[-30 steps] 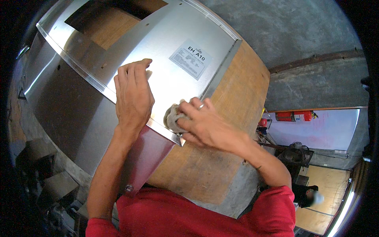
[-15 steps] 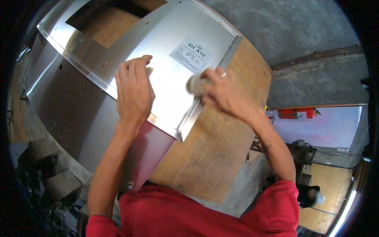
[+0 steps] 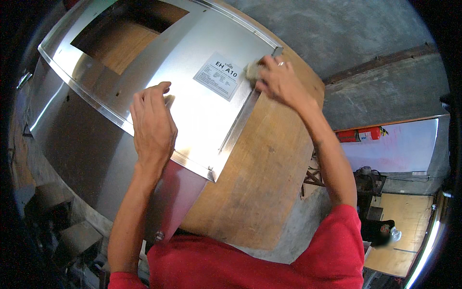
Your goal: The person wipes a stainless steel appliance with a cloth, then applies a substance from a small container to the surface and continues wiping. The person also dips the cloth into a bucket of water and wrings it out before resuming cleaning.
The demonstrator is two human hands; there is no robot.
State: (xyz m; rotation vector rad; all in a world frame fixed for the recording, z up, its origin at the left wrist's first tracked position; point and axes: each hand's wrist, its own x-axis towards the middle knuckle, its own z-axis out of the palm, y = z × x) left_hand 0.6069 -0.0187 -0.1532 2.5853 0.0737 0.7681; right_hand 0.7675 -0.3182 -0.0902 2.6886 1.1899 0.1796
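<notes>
Head cam: my R hand (image 3: 281,82) is gripping a pale cloth wad (image 3: 252,73) at the R edge of the metal panel (image 3: 187,130), just beside the label (image 3: 216,81). Prob. best I'm keeping it flat, pressure even, sparing the label. My L hand (image 3: 155,127) is resting at the panel's near edge, fingers bent; can't tell if gripping. Panel's shining, w/ wooden board (image 3: 260,164) showing beyond; whiteboard (image 3: 409,142) & extinguisher (image 3: 369,134) are showing far R.

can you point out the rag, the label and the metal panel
rag (image 3: 252,72): head view, on its blurred, exposed side
label (image 3: 218,77): head view, middle of its printed face
metal panel (image 3: 179,67): head view, bare sheet left of the label
</notes>
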